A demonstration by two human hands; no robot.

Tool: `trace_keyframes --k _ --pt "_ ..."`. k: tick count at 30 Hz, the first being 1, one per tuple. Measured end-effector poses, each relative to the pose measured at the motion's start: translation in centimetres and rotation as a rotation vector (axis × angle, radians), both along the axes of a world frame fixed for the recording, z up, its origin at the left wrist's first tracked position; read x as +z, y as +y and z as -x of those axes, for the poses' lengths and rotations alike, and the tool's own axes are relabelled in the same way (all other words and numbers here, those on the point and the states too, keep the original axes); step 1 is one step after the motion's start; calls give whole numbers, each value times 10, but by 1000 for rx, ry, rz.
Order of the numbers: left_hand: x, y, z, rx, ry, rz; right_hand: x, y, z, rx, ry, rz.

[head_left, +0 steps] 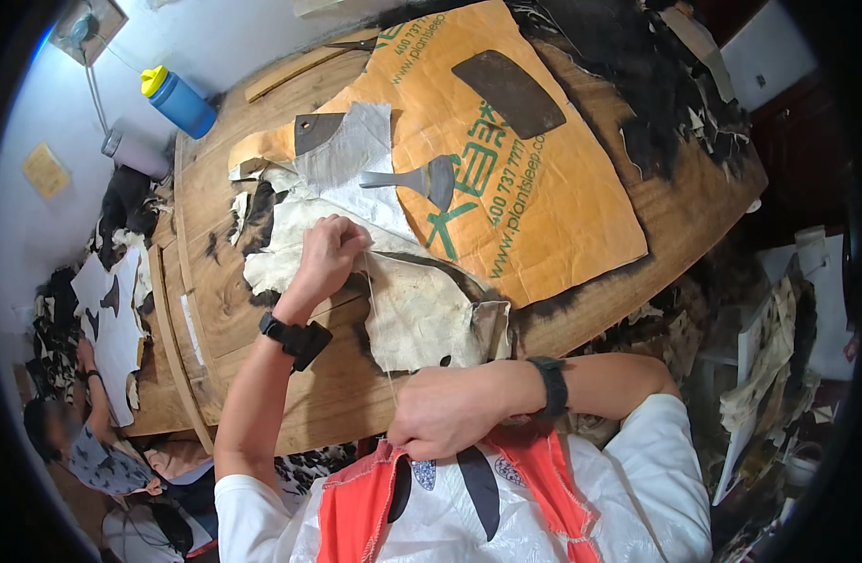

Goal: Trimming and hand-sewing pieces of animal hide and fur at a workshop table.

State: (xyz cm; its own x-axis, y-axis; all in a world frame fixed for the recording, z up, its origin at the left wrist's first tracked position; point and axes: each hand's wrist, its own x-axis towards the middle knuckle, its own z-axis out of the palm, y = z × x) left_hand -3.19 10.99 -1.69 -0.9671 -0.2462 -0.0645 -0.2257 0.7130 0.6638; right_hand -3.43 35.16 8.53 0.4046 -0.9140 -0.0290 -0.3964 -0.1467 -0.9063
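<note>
A pale piece of hide (417,310), flesh side up with dark fur at some edges, lies at the table's near edge. My left hand (332,251) is closed, its fingertips pinched at the hide's upper fold. A thin light thread (366,300) runs taut from those fingertips down to my right hand (450,405), which is closed in front of my chest. Whether a needle sits in the right fingers is hidden. Beyond the left hand, a fan-shaped metal blade with a handle (421,180) rests across a grey sheet (351,150) and an orange printed sheet (572,216).
The wooden table (210,169) carries a dark metal plate (511,94), scissors (353,44) and a blue bottle with a yellow lid (179,103). Black fur (628,66) covers the far right. At left, a person (107,450) reaches onto a white hide (107,310).
</note>
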Motion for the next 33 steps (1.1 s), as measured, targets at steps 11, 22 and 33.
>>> trace_keyframes --k 11,22,33 --pt "32 28 -31 140 148 -216 -90 -25 75 -893 349 -96" --pt "7 9 -12 -112 293 249 -26 -19 28 -510 92 133" --pt "7 10 -16 36 112 177 -42 -11 33 -716 555 16"
